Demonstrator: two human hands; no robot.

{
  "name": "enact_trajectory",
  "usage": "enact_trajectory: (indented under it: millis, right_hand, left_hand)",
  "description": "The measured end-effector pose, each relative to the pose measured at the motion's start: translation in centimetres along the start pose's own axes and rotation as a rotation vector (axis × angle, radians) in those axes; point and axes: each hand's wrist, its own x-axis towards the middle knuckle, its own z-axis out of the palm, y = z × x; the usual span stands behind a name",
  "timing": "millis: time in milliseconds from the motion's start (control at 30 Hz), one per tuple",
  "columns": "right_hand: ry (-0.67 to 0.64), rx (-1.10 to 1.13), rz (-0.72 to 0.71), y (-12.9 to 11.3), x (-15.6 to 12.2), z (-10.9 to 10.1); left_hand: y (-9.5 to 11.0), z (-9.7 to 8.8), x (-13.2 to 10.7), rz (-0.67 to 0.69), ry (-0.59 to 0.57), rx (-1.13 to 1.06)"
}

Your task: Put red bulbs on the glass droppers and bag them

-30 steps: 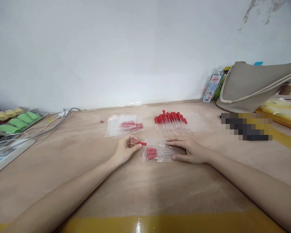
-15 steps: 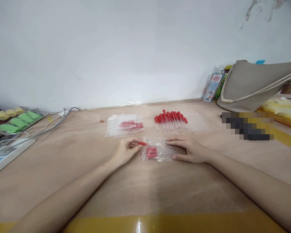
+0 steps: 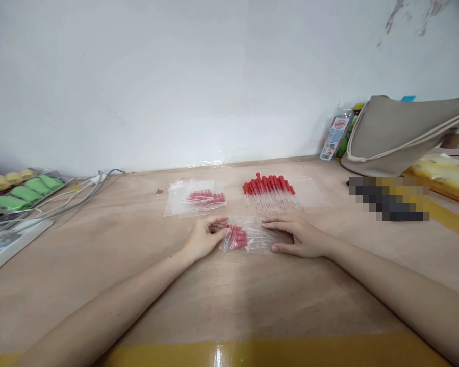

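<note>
A clear plastic bag (image 3: 258, 248) lies flat on the table between my hands. Inside it are several droppers with red bulbs (image 3: 239, 237) at the left and thin clear stems pointing right. My left hand (image 3: 206, 237) is at the bag's left end, thumb and index finger closed around the red end of one dropper (image 3: 229, 226), most of which lies within the bag. My right hand (image 3: 300, 235) rests on the bag's right end, thumb and fingers apart and stretched out.
Beyond the bag, a pile of loose red-bulbed droppers (image 3: 270, 189) lies on another clear bag (image 3: 315, 191). Filled bags (image 3: 176, 200) are stacked to its left. A power strip (image 3: 19, 242) with cables is at far left; a bottle (image 3: 334, 135) and grey bag (image 3: 398, 132) stand at back right.
My left hand has moved slightly right, and the dropper in its fingers has slid further into the bag beside the others. My right hand stays on the bag.
</note>
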Motion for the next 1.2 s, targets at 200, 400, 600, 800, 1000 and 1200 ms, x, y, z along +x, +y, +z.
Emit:
enact_trajectory:
  millis: [200, 400, 600, 800, 1000, 1200]
  right_hand:
    - [0.003, -0.019, 0.012, -0.1, 0.0, 0.0]
    - [0.001, -0.018, 0.001, -0.1, 0.0, -0.1]
    - [0.057, -0.02, -0.013, -0.4, 0.0, 0.0]
    - [0.095, -0.05, 0.022, -0.3, 0.0, 0.1]
    - [0.105, -0.016, -0.037, -0.7, 0.1, 0.3]
    - [0.097, 0.004, -0.059, -0.8, 0.1, 0.3]
  left_hand:
    - [0.4, 0.3, -0.8, 0.031, -0.046, -0.178]
    - [0.7, 0.6, -1.3, 0.086, -0.142, -0.289]
    - [0.1, -0.4, -1.6, 0.062, -0.172, -0.168]
    - [0.1, -0.9, -2.3, 0.142, -0.151, 0.075]
    - [0.2, -1.4, -1.4, 0.198, 0.049, 0.2]
    - [2.3, -0.3, 3.8, 0.32, 0.098, 0.492]
